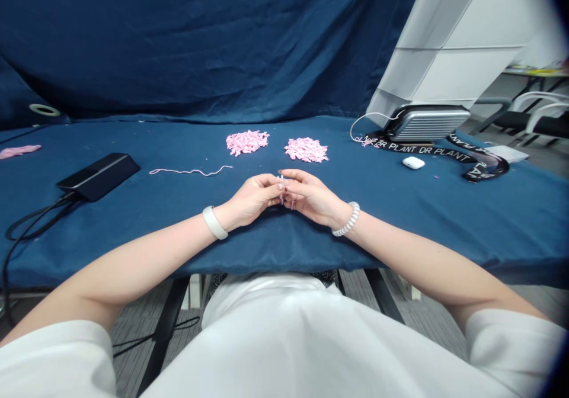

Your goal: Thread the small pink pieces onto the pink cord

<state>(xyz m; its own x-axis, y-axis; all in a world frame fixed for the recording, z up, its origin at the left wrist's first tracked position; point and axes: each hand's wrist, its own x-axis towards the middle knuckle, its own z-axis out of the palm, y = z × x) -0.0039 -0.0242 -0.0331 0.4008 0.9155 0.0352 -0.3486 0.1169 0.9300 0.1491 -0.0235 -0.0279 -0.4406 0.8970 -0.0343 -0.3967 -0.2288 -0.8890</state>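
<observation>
At the centre of the frame, two bare hands are meeting fingertip to fingertip over the near part of a blue cloth (178, 226). The left hand (253, 199) is pinching a small pink piece (282, 197), and the right hand (316, 198) is pinching at it from the other side. Fingers are partly covering the piece, so its exact shape is unclear.

Just beyond the hands, two heaps of small pink pieces are lying apart: the left heap (248, 142) at upper centre, the right heap (306, 150) slightly nearer the wearer. A thin pink string (200, 173) is stretching loosely across the cloth, left of centre. Farther left, a black box (100, 176) is resting with dark cables (38, 220) trailing from it. At the upper right, a ridged silvery case (429, 127) is sitting by a black lettered strap (444, 150), with a small white case (413, 163) in front.

The pinch is looking light and the piece tiny, so a slip of the fingertips could drop it onto the cloth or over the near edge. Uneven pulling between the hands could stretch or tangle it. A forearm or knuckle reaching forward could scatter the heaps, perhaps mixing them, or drag the loose string into a snarl.
</observation>
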